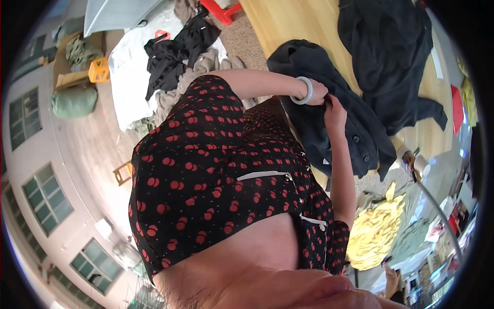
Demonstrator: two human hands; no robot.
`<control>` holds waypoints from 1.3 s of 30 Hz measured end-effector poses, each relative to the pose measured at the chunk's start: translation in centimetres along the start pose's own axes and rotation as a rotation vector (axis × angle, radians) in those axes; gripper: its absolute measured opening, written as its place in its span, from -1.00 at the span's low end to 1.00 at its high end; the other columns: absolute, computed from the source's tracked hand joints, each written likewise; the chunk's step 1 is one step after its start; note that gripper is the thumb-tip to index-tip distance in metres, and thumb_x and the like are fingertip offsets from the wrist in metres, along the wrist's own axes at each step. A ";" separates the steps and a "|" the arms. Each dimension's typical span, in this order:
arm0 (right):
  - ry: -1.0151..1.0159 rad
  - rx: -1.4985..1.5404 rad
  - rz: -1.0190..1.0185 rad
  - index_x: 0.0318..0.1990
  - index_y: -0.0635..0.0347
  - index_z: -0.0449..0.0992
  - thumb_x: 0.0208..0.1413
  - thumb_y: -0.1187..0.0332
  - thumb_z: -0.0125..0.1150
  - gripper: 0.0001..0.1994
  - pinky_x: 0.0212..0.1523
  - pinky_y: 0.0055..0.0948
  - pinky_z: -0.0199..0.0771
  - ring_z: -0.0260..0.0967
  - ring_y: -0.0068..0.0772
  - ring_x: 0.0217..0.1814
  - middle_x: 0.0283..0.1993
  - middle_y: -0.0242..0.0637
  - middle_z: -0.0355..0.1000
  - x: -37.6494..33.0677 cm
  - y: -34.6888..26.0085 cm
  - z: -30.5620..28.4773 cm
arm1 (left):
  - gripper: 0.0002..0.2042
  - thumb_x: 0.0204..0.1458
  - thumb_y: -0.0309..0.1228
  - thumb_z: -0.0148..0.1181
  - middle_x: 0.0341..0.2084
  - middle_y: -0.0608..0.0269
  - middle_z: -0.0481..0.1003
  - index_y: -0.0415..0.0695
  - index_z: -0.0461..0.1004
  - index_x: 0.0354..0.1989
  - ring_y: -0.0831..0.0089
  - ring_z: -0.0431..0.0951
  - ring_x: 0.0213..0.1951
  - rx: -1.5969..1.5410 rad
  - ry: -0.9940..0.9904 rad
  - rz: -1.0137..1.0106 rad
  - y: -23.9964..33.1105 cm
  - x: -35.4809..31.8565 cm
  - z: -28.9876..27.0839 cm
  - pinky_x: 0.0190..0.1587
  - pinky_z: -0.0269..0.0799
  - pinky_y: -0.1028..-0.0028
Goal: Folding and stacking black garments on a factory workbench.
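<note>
A black coat (314, 67) with dark buttons lies along the near edge of the wooden table. My left hand (315, 93), wearing a pale bangle (304, 91) at the wrist, has its fingers closed at the coat's middle. Against it, the fingers of my right hand (335, 114) are pinched together at the same spot. The fingertips of both hands meet over the dark cloth, and whatever small part they grip is too hidden to make out. Two buttons (356, 139) show on the coat below my right hand.
Another dark garment (383, 51) is spread farther across the wooden table (314, 20). Dark and brown clothes (177, 56) lie on a white sheet at the left. Yellow fabric (375, 232) is heaped at the right, near a metal pole (440, 211). A red stool (221, 10) stands beyond.
</note>
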State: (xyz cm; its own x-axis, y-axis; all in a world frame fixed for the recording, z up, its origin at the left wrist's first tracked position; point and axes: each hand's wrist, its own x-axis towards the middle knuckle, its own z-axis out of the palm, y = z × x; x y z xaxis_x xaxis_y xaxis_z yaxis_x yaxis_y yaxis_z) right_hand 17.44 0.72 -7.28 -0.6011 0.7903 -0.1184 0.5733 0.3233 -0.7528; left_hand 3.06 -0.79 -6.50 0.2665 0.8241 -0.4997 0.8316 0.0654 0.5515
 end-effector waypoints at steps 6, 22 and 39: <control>0.054 -0.085 -0.032 -0.23 0.23 0.38 -0.06 0.49 -0.10 -0.79 -0.25 -0.32 0.31 0.31 -0.04 -0.24 -0.31 -0.04 0.36 0.1 0.4 0.5 | -0.76 -0.19 -0.35 -0.06 -0.41 -0.05 0.43 -0.27 0.41 -0.43 0.12 0.44 -0.32 0.002 0.129 -0.026 0.2 -0.3 1.0 -0.25 0.34 0.29; -0.126 0.424 0.229 -0.30 0.29 0.37 -0.08 0.40 0.09 -0.81 -0.29 -0.60 0.28 0.29 -0.54 -0.37 -0.42 -0.28 0.37 -1.3 0.2 -2.2 | -0.67 -0.18 -0.36 0.03 -0.39 0.16 0.40 -0.19 0.30 -0.19 0.26 0.36 -0.27 -0.361 -0.211 0.304 -3.1 0.7 -1.6 -0.17 0.24 0.40; 0.214 0.365 0.252 -0.07 0.26 0.26 -0.03 0.37 0.06 -0.65 -0.12 -0.58 0.22 0.22 -0.51 -0.13 -0.18 -0.26 0.29 -4.0 3.6 -5.6 | -0.61 -0.42 -0.38 0.10 -0.45 0.06 0.43 -0.07 0.36 -0.26 0.13 0.42 -0.32 -0.120 0.223 0.150 -2.2 -4.0 -1.1 -0.27 0.31 0.30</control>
State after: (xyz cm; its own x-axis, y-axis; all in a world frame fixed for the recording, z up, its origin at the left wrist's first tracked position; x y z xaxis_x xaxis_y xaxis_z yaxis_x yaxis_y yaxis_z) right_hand 25.01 1.58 -5.88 -0.3191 0.9220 -0.2191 0.4305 -0.0650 -0.9003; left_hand -0.42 -3.58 -5.00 0.2575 0.9320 -0.2550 0.7238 -0.0112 0.6900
